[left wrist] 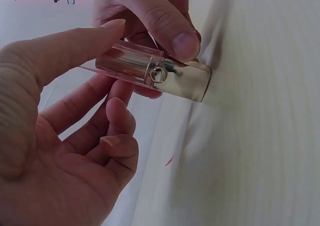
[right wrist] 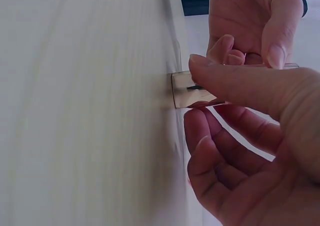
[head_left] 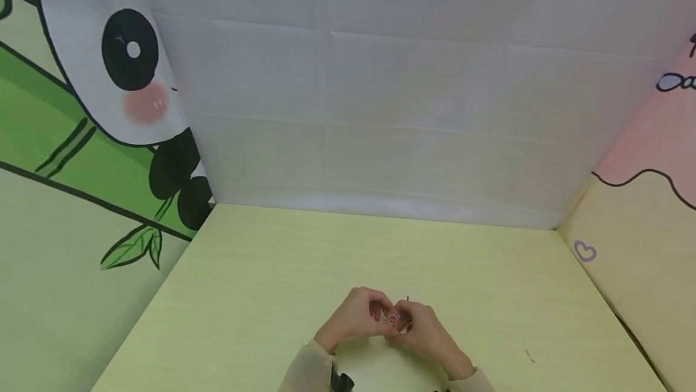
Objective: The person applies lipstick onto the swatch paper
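In the left wrist view a small lipstick tube (left wrist: 185, 83) lies between both hands, with a clear sleeve (left wrist: 131, 53) at one end, a shiny pale gold end at the other and a small ring (left wrist: 158, 74) near the middle. My left hand (head_left: 361, 314) pinches the clear end between thumb and fingers. My right hand (head_left: 424, 328) pinches the shiny end, its thumb lying along the side. From the right wrist, the squared tip of the tube (right wrist: 181, 90) shows past the right thumb; fingers hide the rest. The hands meet close above the table.
The pale wood-grain table (head_left: 272, 259) spreads around the hands. A thin dark mark (head_left: 530, 356) lies to the right, and a small red mark (head_left: 408, 299) shows just beyond the right hand. A white sheet (head_left: 380, 108) stands behind; printed side panels (head_left: 625, 259) flank the table.
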A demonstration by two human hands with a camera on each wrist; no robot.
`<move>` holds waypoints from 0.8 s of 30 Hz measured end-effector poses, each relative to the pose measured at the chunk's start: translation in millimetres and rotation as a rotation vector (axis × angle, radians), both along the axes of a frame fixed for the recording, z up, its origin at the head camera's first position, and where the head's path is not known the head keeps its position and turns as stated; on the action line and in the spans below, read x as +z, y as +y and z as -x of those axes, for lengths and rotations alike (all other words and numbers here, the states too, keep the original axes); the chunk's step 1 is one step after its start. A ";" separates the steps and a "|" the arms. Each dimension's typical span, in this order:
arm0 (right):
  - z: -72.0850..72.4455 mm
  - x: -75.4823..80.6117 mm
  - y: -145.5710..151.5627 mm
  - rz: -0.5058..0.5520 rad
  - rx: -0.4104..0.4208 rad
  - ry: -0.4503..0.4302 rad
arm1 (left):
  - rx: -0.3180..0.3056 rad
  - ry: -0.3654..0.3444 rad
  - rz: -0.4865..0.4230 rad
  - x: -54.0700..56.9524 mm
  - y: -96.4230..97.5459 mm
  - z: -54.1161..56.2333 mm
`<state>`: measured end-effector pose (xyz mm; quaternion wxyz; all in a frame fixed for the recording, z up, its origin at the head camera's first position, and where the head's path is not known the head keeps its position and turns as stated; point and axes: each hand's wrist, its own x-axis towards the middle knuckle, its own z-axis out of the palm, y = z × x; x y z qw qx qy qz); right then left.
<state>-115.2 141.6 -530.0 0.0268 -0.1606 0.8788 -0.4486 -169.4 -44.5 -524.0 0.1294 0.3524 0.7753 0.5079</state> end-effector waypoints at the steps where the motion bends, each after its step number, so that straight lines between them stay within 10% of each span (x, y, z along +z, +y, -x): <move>1: -0.1 -0.2 0.0 -0.003 0.000 0.001 | -0.001 -0.002 0.000 -0.1 -0.2 -0.1; 14: -1.6 2.0 6.0 0.020 0.037 -0.038 | -0.019 -0.019 0.011 1.9 -6.8 -1.9; 24: 2.9 5.1 13.5 -0.040 0.068 -0.060 | 0.086 0.009 -0.029 11.5 -11.2 -1.3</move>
